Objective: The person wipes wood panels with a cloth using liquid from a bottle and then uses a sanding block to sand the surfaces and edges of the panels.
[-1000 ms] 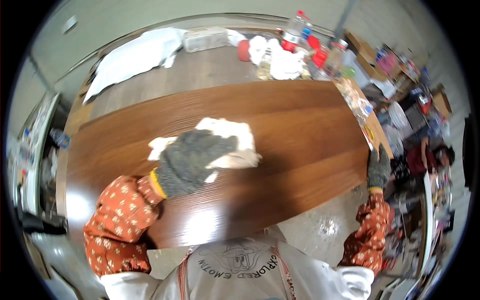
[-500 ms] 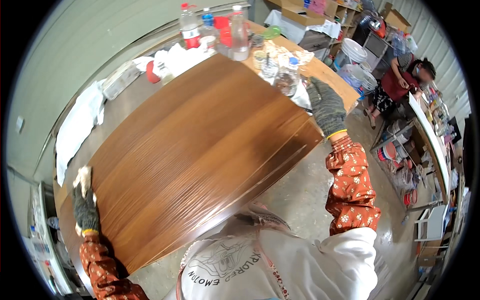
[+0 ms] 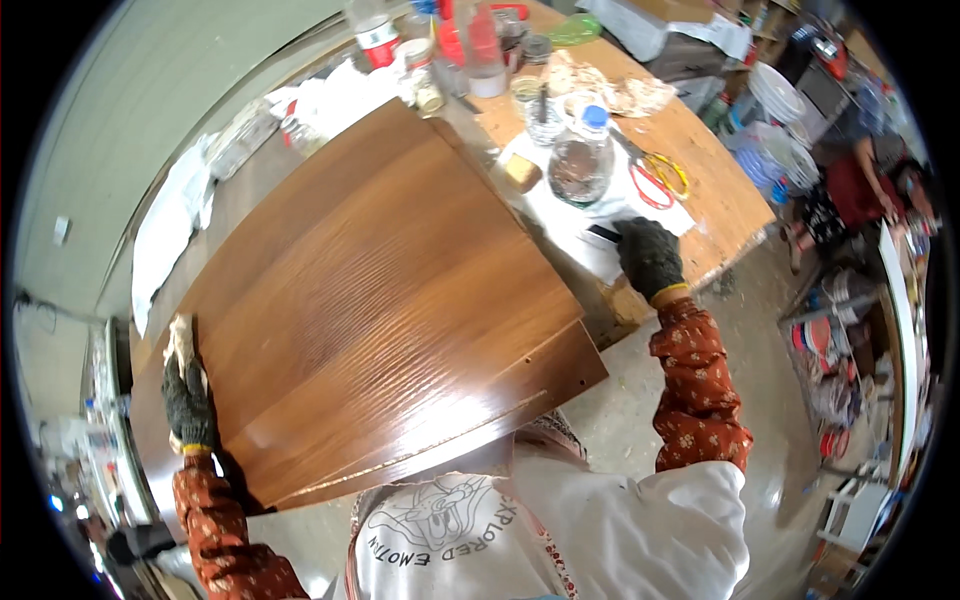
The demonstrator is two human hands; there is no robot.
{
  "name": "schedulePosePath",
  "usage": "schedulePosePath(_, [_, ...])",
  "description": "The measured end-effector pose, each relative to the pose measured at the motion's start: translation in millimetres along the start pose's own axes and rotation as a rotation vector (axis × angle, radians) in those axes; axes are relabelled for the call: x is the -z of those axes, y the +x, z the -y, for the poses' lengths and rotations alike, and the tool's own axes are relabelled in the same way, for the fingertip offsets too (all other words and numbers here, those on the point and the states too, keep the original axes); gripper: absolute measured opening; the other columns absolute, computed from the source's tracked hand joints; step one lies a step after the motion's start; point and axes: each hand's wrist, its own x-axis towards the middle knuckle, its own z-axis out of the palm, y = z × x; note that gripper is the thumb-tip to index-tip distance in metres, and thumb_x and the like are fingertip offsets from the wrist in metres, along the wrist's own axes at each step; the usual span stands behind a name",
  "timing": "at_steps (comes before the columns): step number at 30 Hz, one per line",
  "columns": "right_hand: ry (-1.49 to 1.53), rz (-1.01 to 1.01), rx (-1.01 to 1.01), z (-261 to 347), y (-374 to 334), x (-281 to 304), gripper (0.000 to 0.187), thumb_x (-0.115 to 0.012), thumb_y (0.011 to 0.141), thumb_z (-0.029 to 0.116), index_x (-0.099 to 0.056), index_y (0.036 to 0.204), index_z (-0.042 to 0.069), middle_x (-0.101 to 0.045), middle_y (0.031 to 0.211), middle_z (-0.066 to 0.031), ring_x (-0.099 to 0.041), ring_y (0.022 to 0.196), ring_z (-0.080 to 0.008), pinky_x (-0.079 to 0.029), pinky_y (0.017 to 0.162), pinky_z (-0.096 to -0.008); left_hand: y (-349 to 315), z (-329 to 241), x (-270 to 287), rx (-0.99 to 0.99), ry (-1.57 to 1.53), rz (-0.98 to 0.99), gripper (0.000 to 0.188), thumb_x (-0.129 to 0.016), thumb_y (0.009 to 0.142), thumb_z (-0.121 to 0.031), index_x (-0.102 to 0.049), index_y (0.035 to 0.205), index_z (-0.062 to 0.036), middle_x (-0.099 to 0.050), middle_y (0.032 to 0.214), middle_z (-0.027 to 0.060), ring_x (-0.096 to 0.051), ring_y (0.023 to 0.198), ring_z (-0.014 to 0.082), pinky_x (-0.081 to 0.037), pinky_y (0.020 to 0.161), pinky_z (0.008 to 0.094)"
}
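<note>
A large brown wood-grain panel (image 3: 380, 300) lies tilted across the table. My left hand (image 3: 188, 408), in a dark grey knit glove, is at the panel's left edge with its fingers closed around a crumpled cream rag (image 3: 181, 342). My right hand (image 3: 650, 258), gloved the same way, is off the panel, over a white sheet (image 3: 560, 222) on the right. Its curled fingers are at the end of a small black bar (image 3: 603, 233); the fingertips are partly hidden. Beyond stand a jar with a blue cap (image 3: 582, 165), a yellow block (image 3: 521, 172) and red-and-yellow-handled scissors (image 3: 655, 182).
Bottles (image 3: 483, 60) and glass jars crowd the far side of the wooden table (image 3: 715, 210). White cloths (image 3: 172, 240) lie along the wall side. Buckets (image 3: 778, 95) stand at the far right, where a person (image 3: 860, 190) works at another bench (image 3: 905, 330).
My right hand has left the panel's right corner and come to the black bar on the white sheet. The panel's right end now lies farther left. My left hand stays on the rag.
</note>
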Motion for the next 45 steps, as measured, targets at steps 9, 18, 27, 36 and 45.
schedulePosePath(9, [-0.010, -0.148, 0.456, -15, -1, 2, 0.022, -0.054, 0.081, 0.012, -0.066, 0.099, 0.015, -0.059, 0.075, -0.0090, -0.057, 0.069, -0.0296, -0.045, 0.061, -0.0446, -1, -36, 32, 0.135, -0.154, -0.072, 0.040, -0.047, 0.094, -0.027, -0.048, 0.130, -0.0091, -0.051, 0.129, 0.0178, -0.043, 0.121, 0.0373, -0.033, 0.102, 0.0421])
schedulePosePath(18, [0.652, -0.435, 0.186, 23, -36, 50, 0.025, -0.044, 0.094, 0.008, -0.057, 0.112, -0.004, -0.061, 0.111, -0.0154, -0.057, 0.105, -0.0249, -0.044, 0.093, -0.0351, -6, -13, 31, 0.254, -0.082, -0.106, 0.041, -0.054, 0.091, -0.029, -0.050, 0.125, -0.0064, -0.052, 0.126, 0.0194, -0.046, 0.119, 0.0368, -0.036, 0.099, 0.0415])
schedulePosePath(27, [0.587, -0.193, 0.614, 157, 45, 152, 0.032, -0.048, 0.095, 0.014, -0.052, 0.125, 0.002, -0.058, 0.120, -0.0135, -0.056, 0.108, -0.0242, -0.044, 0.091, -0.0314, -35, 50, 29, 0.546, 0.009, 0.098, 0.043, -0.058, 0.087, -0.032, -0.053, 0.122, -0.0085, -0.055, 0.118, 0.0209, -0.048, 0.113, 0.0390, -0.038, 0.095, 0.0440])
schedulePosePath(36, [0.333, -0.123, 1.320, 361, 133, 105, 0.028, -0.052, 0.091, 0.017, -0.058, 0.117, 0.010, -0.058, 0.120, -0.0083, -0.056, 0.106, -0.0278, -0.044, 0.091, -0.0367, -73, 95, 4, 0.459, 0.038, -0.049, 0.037, -0.058, 0.086, -0.027, -0.056, 0.118, -0.0068, -0.058, 0.116, 0.0175, -0.052, 0.107, 0.0371, -0.041, 0.092, 0.0435])
schedulePosePath(45, [0.277, 0.226, 0.974, 540, 193, 30, 0.037, -0.045, 0.091, 0.032, -0.058, 0.121, 0.014, -0.056, 0.124, -0.0133, -0.050, 0.115, -0.0334, -0.037, 0.100, -0.0406, -45, 70, -12, 0.381, -0.037, -0.135, 0.037, -0.063, 0.083, -0.021, -0.057, 0.116, -0.0049, -0.057, 0.116, 0.0181, -0.050, 0.110, 0.0371, -0.039, 0.096, 0.0442])
